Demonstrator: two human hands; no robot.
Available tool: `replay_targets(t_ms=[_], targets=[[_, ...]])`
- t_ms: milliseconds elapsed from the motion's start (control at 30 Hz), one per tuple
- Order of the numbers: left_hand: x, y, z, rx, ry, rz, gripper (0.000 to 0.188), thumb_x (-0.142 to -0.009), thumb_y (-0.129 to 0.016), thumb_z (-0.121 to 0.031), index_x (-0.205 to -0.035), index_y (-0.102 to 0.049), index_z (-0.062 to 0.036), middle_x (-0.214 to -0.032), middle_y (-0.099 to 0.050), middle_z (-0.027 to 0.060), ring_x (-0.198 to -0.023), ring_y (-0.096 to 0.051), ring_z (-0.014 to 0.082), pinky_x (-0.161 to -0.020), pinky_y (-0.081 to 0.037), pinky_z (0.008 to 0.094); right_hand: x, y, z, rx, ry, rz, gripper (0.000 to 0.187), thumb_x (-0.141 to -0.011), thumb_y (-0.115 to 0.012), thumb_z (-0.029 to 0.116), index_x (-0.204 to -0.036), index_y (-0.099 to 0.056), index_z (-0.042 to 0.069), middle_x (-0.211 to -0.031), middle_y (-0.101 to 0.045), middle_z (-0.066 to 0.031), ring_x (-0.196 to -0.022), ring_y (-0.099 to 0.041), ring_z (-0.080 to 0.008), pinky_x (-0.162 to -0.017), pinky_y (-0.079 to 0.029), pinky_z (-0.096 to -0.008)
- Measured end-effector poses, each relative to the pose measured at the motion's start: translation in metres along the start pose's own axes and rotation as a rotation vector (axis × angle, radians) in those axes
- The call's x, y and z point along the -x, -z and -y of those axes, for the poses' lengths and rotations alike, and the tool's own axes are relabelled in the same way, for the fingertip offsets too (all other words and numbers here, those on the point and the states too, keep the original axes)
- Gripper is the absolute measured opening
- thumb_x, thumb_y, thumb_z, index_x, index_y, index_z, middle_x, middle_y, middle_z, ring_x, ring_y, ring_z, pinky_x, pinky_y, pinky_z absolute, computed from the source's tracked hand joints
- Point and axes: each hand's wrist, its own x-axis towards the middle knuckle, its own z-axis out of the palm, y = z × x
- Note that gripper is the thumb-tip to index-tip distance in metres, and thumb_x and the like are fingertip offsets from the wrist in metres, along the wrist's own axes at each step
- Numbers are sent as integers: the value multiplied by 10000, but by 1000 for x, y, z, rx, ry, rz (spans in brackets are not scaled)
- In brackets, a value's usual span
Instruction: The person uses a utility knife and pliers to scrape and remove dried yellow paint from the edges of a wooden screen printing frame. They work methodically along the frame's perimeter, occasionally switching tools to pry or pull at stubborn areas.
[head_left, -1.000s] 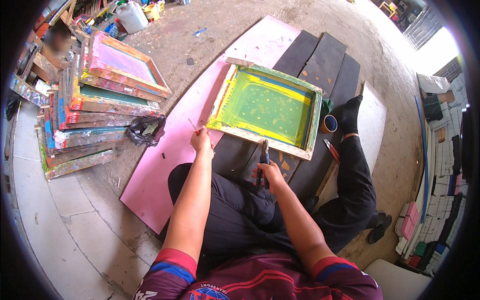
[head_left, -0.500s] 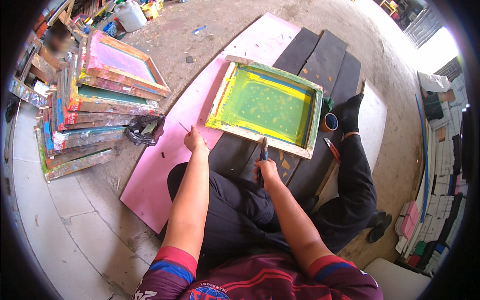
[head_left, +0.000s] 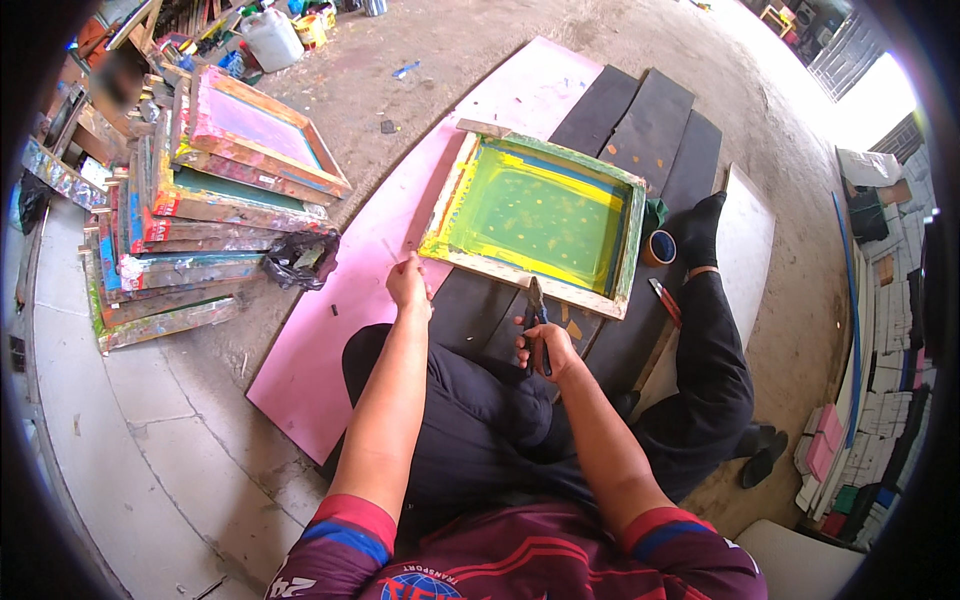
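A wooden screen-printing frame (head_left: pixel 535 278) with green mesh and yellow ink smears lies in front of me on dark boards. My right hand (head_left: pixel 553 350) grips a pair of pliers (head_left: pixel 536 298). Their jaws point away from me, close to the near rail of the frame, and the handles look partly spread. By the frame's near left corner, my left hand (head_left: pixel 409 285) is closed around a thin, rod-like tool (head_left: pixel 390 248). Only its blurred tip shows above the fingers, so its kind cannot be told.
Under the frame lie a pink board (head_left: pixel 300 370) and black planks (head_left: pixel 590 120). A stack of used frames (head_left: pixel 190 240) stands at left beside a black plastic bag (head_left: pixel 300 258). Right of the frame are a tape roll (head_left: pixel 659 247) and a red-handled cutter (head_left: pixel 664 302).
My left hand has shifted slightly right and its tool has swung, now blurred. The pliers have turned in my right hand, and their handles now show spread. The frame stays in place.
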Motion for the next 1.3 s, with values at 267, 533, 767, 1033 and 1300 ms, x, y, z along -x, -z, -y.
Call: replay_targets(t_ms=[267,533,767,1033,1300], targets=[[46,-20,20,-347,-98,638,300,-1008,-739,-293,-1134,-707,-22,-938,-739,78,-435,-472,71,-387,-380,259,17,-54,0,282,50,83,455,-948,-555,63,-1399,-543,5,-819,-646,-116,-594,-626,-222,-547,-535,-382],[41,-21,25,-439,-142,619,228,-1020,-718,-254,-1049,-674,-32,-822,-661,35,-443,-477,81,-389,-371,277,16,-63,1,334,35,82,387,-997,-558,100,-1375,-532,19,-933,-697,-141,-778,-731,-263,-645,-619,-412],[11,-17,20,-238,-115,188,253,-1040,-679,-250,-907,-592,-53,-676,-594,22,-414,-484,109,-344,-358,305,6,-55,-1,367,86,-144,318,-1024,-608,182,-1296,-513,48,-1140,-664,-150,-989,-719,-292,-710,-622,-510],[-33,3,-2,3,81,-231,295,-1030,-687,-268,-886,-568,-39,-617,-538,36,-392,-469,159,-335,-341,332,-7,-56,-1,355,104,-263,348,-980,-624,221,-1272,-567,41,-1048,-604,-122,-897,-664,-295,-653,-547,-517],[-48,3,11,36,-25,-373,332,-1010,-719,-295,-921,-600,2,-709,-596,79,-439,-509,188,-359,-374,367,-29,-67,-5,378,47,-366,299,-990,-626,226,-1236,-542,80,-984,-618,-112,-784,-658,-268,-589,-540,-505]])
